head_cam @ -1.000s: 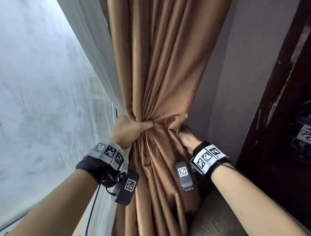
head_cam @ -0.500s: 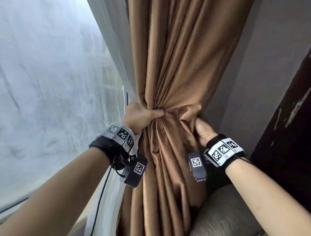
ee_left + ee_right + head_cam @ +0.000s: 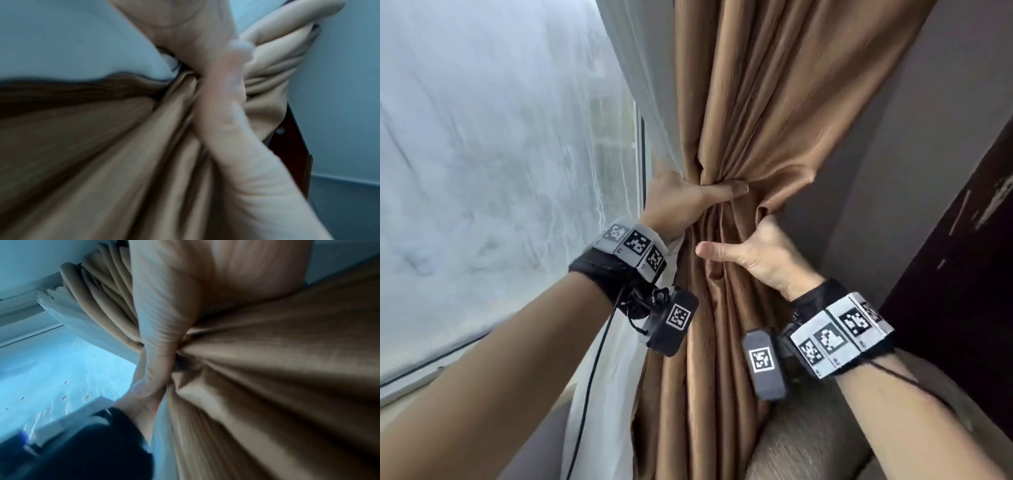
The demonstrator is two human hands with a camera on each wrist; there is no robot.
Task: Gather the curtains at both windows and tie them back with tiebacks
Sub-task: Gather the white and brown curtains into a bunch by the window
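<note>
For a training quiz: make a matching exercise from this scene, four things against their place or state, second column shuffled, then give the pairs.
Things:
1. brown curtain
2. white sheer curtain
3. left hand
4. right hand

Place or state:
A. thumb stretched out, fingers hidden behind the fabric's right edge
B. hangs between the window and the brown fabric
C. bunched into a narrow waist at mid-height
D. grips the gathered waist from the window side

Pairs: 1-C, 2-B, 3-D, 4-A
</note>
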